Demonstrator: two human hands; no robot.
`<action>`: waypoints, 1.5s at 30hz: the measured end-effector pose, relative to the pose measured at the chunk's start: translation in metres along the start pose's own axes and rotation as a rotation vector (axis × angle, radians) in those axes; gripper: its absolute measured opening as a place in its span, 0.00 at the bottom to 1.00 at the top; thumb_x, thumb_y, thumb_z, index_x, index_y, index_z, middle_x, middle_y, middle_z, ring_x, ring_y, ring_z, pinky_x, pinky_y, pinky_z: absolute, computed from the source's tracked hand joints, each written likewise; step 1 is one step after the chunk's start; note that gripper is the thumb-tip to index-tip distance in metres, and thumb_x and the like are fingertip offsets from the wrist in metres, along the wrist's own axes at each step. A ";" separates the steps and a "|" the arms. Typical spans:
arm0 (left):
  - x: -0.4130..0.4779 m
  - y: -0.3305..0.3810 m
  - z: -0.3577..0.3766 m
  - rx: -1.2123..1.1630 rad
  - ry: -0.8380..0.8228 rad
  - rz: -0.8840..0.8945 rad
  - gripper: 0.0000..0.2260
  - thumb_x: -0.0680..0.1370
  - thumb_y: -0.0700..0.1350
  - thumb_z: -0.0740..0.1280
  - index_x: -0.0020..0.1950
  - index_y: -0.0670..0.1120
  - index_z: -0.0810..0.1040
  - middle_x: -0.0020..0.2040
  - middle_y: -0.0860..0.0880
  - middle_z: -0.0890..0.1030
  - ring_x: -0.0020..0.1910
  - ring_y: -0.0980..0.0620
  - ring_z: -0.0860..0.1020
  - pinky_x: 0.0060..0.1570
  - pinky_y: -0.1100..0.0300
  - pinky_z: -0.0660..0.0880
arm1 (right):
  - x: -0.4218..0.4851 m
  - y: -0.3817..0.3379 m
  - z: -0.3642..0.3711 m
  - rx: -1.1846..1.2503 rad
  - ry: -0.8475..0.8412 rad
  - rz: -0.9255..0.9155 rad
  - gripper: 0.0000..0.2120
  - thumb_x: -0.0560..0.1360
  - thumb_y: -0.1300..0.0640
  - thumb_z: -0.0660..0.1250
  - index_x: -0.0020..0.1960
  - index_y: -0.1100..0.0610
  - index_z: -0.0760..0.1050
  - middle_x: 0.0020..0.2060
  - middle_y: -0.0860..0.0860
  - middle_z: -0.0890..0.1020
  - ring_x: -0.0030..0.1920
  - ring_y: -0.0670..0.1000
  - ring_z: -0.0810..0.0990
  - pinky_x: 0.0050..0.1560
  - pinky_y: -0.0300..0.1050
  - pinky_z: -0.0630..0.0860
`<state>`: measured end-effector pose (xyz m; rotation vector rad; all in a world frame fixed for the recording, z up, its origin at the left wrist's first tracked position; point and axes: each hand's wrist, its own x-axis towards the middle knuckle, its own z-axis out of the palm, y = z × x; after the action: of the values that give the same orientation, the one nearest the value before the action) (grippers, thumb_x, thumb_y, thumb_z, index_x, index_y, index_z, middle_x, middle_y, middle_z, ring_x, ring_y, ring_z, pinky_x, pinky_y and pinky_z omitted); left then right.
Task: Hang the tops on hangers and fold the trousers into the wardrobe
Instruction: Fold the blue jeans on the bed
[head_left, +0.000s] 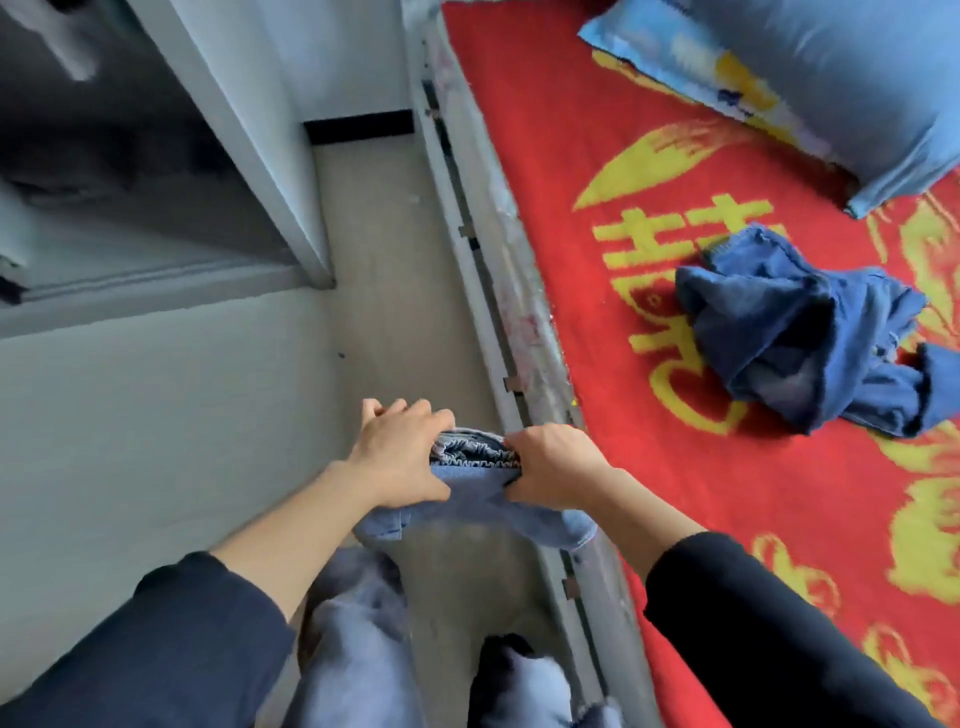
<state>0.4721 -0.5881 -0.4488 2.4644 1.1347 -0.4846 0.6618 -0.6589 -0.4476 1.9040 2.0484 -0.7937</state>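
Only writing we see: big yellow Chinese characters woven into the red blanket (649, 130) on the right of the frame. They are partly covered by a crumpled dark blue denim garment (800, 338), so we cannot read them for sure. The print on the blue pillow (831, 78), upper right, is too blurred to read.

Lower centre: the light blue trousers (467, 499) are held in the air over the floor (384, 260), just beside the bed edge (488, 270). The left hand (402, 452) grips the left end of the gathered elastic waistband (475, 452), fingers over the top and thumb on the near side. The right hand (550, 465) grips the right end, knuckles up, fingers curled into the cloth. Both forearms are bare with dark sleeves pushed up, reaching in from the bottom corners. The cloth hangs bunched below the hands.

The wardrobe (130, 156) is in the upper left, open — its inside is dark and blurred.
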 end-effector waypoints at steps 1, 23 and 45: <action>-0.006 -0.030 -0.001 -0.026 -0.001 -0.045 0.25 0.61 0.60 0.70 0.56 0.57 0.69 0.45 0.56 0.66 0.51 0.50 0.71 0.45 0.54 0.54 | 0.023 -0.024 -0.007 -0.019 -0.020 -0.029 0.12 0.66 0.48 0.67 0.45 0.53 0.75 0.40 0.54 0.82 0.43 0.60 0.80 0.35 0.44 0.65; -0.093 -0.554 -0.072 -0.209 0.131 -0.602 0.24 0.62 0.56 0.66 0.57 0.58 0.69 0.47 0.57 0.71 0.51 0.51 0.73 0.50 0.52 0.60 | 0.424 -0.456 -0.134 -0.375 -0.088 -0.515 0.13 0.72 0.50 0.63 0.55 0.51 0.73 0.45 0.53 0.81 0.42 0.56 0.78 0.38 0.45 0.66; 0.167 -1.052 0.007 0.029 0.345 -0.559 0.24 0.66 0.56 0.68 0.59 0.53 0.67 0.55 0.50 0.71 0.59 0.47 0.72 0.52 0.53 0.71 | 0.948 -0.619 -0.073 -0.492 0.167 -0.476 0.14 0.77 0.51 0.58 0.61 0.54 0.67 0.51 0.55 0.82 0.49 0.59 0.81 0.40 0.46 0.66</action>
<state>-0.2419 0.1472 -0.7389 2.2856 1.9858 -0.2216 -0.0474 0.1791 -0.7363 1.2710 2.5430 -0.1722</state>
